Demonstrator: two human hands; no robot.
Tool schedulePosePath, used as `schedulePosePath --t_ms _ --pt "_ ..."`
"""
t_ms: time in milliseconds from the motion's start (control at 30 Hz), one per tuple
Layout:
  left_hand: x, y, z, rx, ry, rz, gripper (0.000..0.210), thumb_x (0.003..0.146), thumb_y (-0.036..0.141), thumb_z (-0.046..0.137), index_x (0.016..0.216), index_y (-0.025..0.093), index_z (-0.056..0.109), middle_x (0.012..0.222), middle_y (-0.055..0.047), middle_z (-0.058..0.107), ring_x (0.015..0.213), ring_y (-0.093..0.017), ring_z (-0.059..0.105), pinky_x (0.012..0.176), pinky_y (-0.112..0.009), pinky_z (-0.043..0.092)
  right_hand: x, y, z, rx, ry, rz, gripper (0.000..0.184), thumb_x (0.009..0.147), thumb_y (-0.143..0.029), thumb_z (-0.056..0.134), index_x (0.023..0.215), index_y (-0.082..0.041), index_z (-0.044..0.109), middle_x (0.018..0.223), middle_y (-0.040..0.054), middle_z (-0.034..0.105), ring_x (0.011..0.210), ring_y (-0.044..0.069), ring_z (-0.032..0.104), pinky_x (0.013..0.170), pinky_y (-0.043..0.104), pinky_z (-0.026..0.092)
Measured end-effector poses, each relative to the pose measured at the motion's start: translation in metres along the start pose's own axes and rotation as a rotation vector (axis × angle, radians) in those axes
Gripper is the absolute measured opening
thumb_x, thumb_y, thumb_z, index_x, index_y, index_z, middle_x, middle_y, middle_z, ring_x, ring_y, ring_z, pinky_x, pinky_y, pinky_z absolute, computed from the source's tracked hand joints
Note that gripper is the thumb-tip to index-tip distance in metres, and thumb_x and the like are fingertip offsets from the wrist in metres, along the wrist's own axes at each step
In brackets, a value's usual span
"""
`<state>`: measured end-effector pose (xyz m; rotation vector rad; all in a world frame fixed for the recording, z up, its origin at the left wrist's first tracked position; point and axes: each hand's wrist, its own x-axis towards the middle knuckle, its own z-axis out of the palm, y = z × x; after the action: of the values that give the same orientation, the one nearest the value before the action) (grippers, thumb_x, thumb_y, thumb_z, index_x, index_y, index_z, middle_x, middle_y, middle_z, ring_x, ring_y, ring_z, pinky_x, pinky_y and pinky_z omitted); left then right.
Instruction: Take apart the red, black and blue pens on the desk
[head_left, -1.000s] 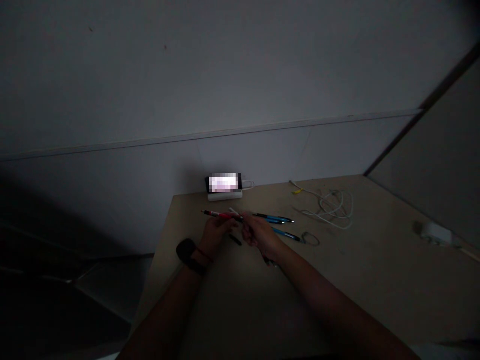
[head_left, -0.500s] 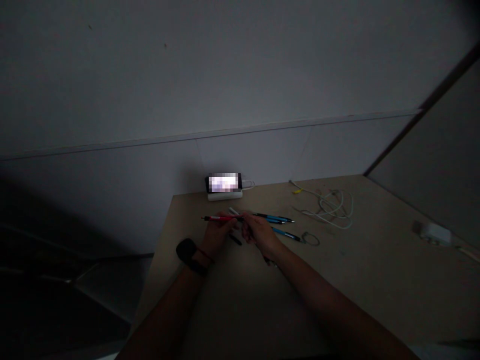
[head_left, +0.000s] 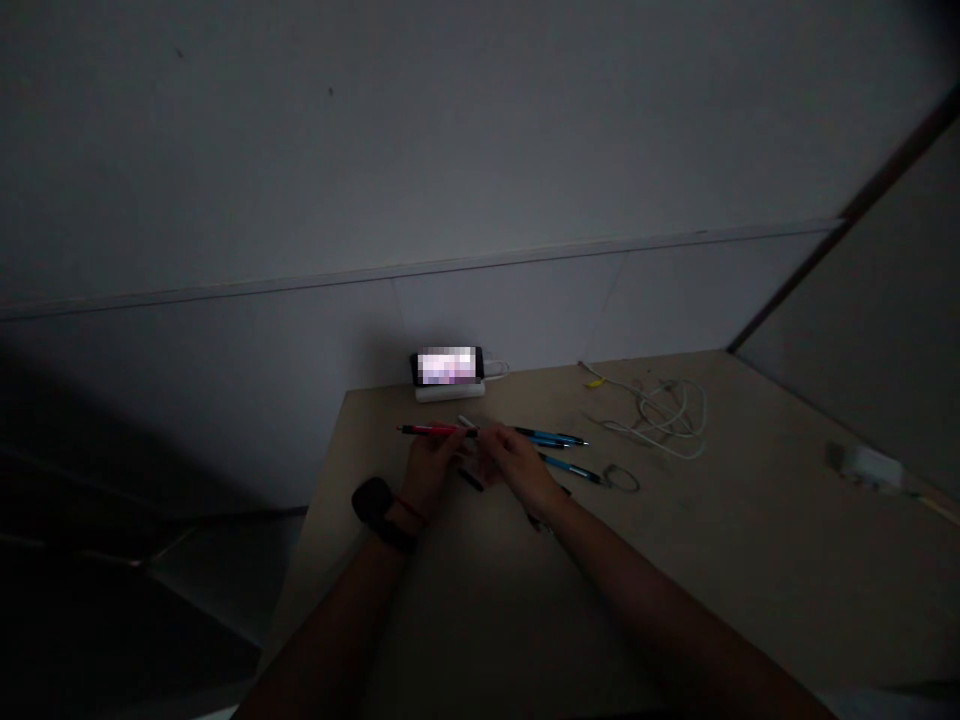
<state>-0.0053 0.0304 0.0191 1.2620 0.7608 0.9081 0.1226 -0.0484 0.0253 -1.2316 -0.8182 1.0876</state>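
A red pen (head_left: 430, 430) with dark ends lies crosswise in my left hand (head_left: 433, 462), its dark tip pointing left. My right hand (head_left: 517, 465) is closed at the pen's right end, fingertips pinched close to those of my left hand. Whether a separate small part sits in the right fingers is hidden. Just beyond my right hand, blue pens (head_left: 551, 438) lie on the table, and another blue pen (head_left: 574, 468) lies nearer. A short black piece (head_left: 471, 480) rests between my hands. Dark items are partly covered by my right wrist.
A lit phone (head_left: 448, 366) leans on a white stand (head_left: 450, 393) against the wall. To the right lie a coiled white cable (head_left: 667, 415), a thin ring-shaped loop (head_left: 622, 478) and a white adapter (head_left: 872, 468). The table's left edge (head_left: 319, 480) is close to my left wrist.
The red pen has risen slightly and shifted a little left with my left hand. My right hand's fingers have moved slightly at the pen's right end.
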Motion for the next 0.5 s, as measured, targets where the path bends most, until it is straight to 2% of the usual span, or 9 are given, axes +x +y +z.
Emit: schedulePosePath --t_ms 100,200,400,500 --pt "0.0002 -0.0018 -0.0003 0.005 0.021 0.003 0.033 0.074 0.047 0.077 0.082 0.016 0.072 0.070 -0.002 0.070 0.066 -0.016 0.065 0.061 -0.025 0.049 0.0002 0.0001 -0.0007 -0.001 0.003 0.047 0.056 0.078 -0.076 0.058 0.068 -0.020 0.058 0.059 0.0006 0.060 0.049 0.015 0.057 0.042 0.026 0.046" --pt "0.0009 -0.0037 -0.0006 0.002 0.033 -0.014 0.034 0.073 0.048 0.078 0.080 0.015 0.072 0.067 -0.002 0.069 0.064 -0.015 0.064 0.060 -0.025 0.047 0.0004 0.0005 -0.0015 -0.026 -0.004 0.033 0.058 0.080 -0.077 0.054 0.062 -0.021 0.055 0.052 0.0006 0.056 0.045 0.015 0.054 0.040 0.026 0.044" --pt "0.0016 -0.0045 -0.0001 -0.060 0.032 -0.014 0.035 0.071 0.048 0.080 0.080 0.015 0.071 0.068 -0.001 0.068 0.063 -0.013 0.062 0.060 -0.023 0.046 -0.0009 -0.0010 -0.0012 -0.015 -0.005 -0.005 0.049 0.076 -0.069 0.065 0.070 -0.022 0.054 0.054 -0.0029 0.056 0.044 0.013 0.053 0.040 0.024 0.044" --pt "0.0015 -0.0046 0.0000 -0.067 0.035 -0.025 0.035 0.070 0.047 0.081 0.078 0.015 0.071 0.065 -0.001 0.067 0.061 -0.013 0.061 0.059 -0.023 0.046 -0.0010 -0.0015 -0.0016 -0.022 0.001 -0.022 0.047 0.079 -0.068 0.063 0.072 -0.022 0.054 0.055 -0.0030 0.056 0.044 0.013 0.053 0.039 0.024 0.043"
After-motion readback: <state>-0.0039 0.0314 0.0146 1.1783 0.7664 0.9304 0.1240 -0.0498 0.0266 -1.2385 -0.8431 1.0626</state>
